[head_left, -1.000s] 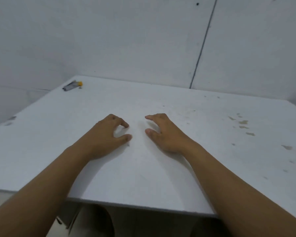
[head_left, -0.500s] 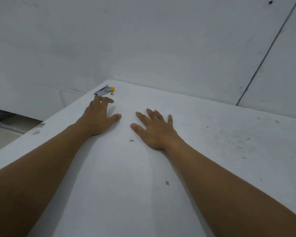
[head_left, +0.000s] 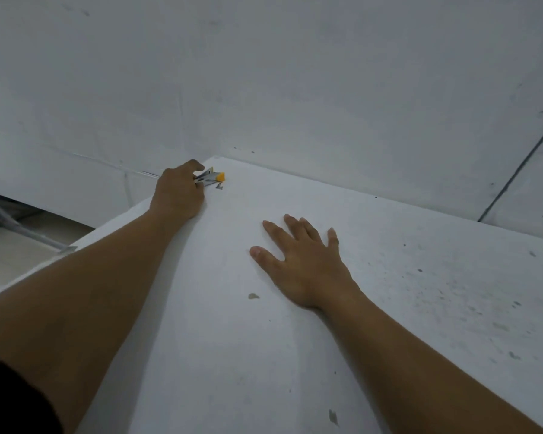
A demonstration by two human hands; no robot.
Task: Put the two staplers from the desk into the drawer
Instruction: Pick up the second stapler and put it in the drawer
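head view, looking down, close over desk [head_left: 295, 339]

The worktop [head_left: 295, 339] is white, speckled with small grey-brown stains and dark flecks, thickest toward its right edge, with one grey-brown blotch near its middle. At its far left corner the stapler [head_left: 210, 177] is grey and silvery with a bright orange-yellow tip; the left hand [head_left: 177, 195] covers most of it, so no pattern on it can be told. The wall [head_left: 264, 73] is plain pale grey-white, crossed at the right by a thin dark seam. A black sleeve [head_left: 13, 399] shows at the left. Beyond the worktop's left edge the floor [head_left: 10, 255] is pale beige.
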